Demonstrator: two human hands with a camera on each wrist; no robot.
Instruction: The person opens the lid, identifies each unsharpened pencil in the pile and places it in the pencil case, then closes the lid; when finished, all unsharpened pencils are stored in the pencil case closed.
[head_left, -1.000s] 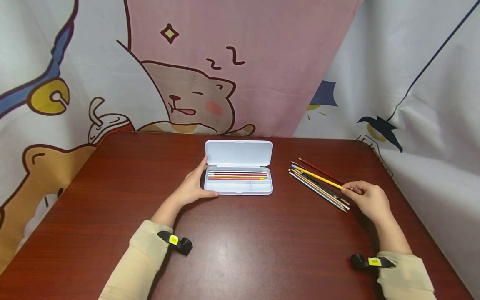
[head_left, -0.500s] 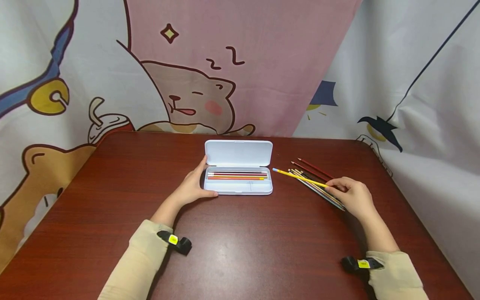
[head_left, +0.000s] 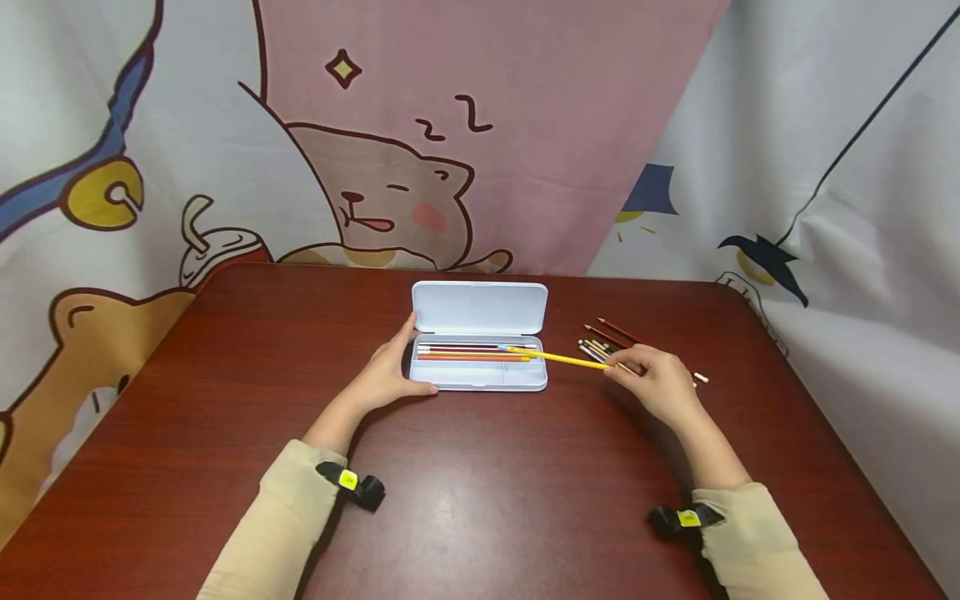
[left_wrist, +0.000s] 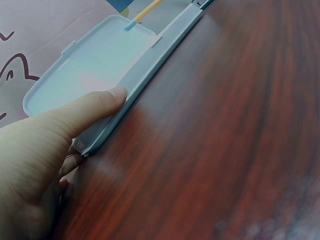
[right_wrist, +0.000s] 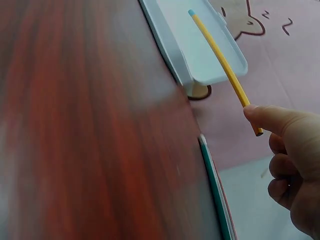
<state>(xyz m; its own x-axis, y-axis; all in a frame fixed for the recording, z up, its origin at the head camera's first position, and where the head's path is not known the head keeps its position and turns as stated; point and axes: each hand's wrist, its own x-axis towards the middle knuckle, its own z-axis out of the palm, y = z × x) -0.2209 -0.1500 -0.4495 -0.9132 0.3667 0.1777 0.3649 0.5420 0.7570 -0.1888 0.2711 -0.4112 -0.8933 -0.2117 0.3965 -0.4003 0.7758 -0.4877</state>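
A white pencil case (head_left: 459, 375) lies with its lid raised on the table, several pencils (head_left: 472, 357) lying lengthwise in its back compartment. My left hand (head_left: 378, 372) holds the case's left end, thumb along the front edge and fingers at the side; the left wrist view shows that thumb on the front wall. Between the thumb and fingers of my right hand (head_left: 654, 385) is a yellow pencil (head_left: 570, 360), pinched near one end. Its pale blue tip (right_wrist: 191, 12) points left and overlaps the pencils in the case in the head view.
Right of the case, a loose group of pencils (head_left: 594, 350) lies on the dark red-brown table (head_left: 480, 483), partly covered by my right hand. Behind the table hangs a printed cloth (head_left: 570, 125) with cartoon animals.
My right hand has carried the yellow pencil leftward from the loose group until its tip came over the case. My left hand has stayed on the case.
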